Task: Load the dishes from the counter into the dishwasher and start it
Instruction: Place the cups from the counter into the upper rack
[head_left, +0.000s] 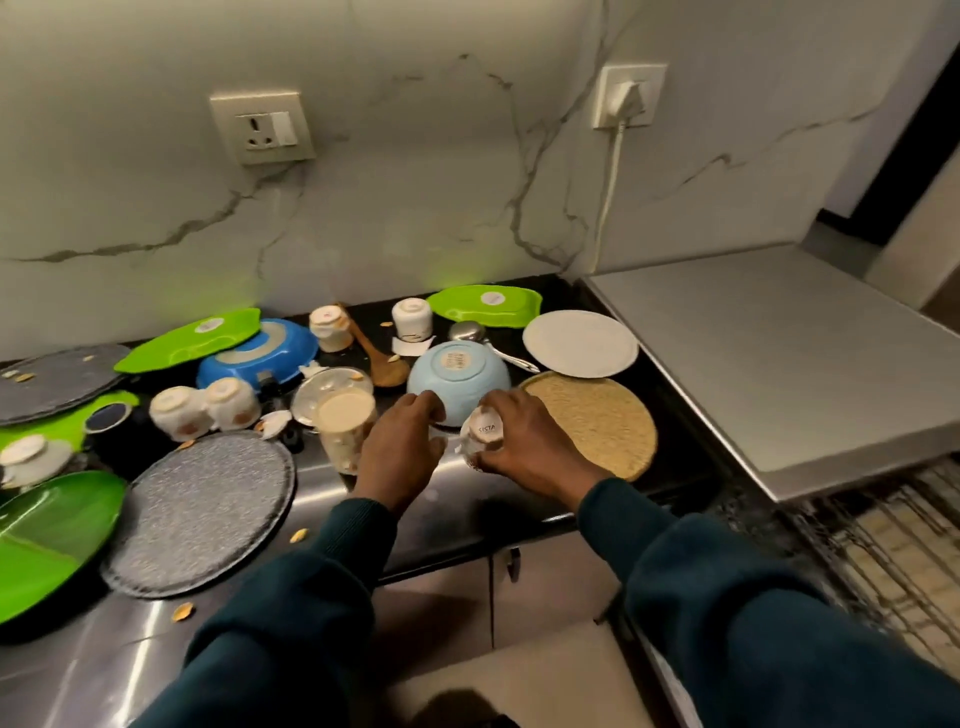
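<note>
On the dark counter (467, 509) lie many dishes, most upside down. My right hand (524, 441) grips a small white cup (484, 427) marked SISTA, just in front of an inverted light blue bowl (457, 371). Beside it, my left hand (402, 447) has its fingers curled against the bowl's near edge; something pale and clear shows between hand and cup, and I cannot tell whether the hand holds it. A tall glass with milky residue (345, 415) stands left of that hand. The dishwasher's pulled-out rack (893, 545) shows at the lower right under its grey top (779, 374).
Around the hands: a round woven mat (602, 421), white plate (579, 343), wooden spoon (382, 361), steel ladle (467, 330), blue pan (260, 353), grey plates (202, 509), green plates (47, 535), several white cups (208, 408). A cord (610, 197) hangs from the wall socket.
</note>
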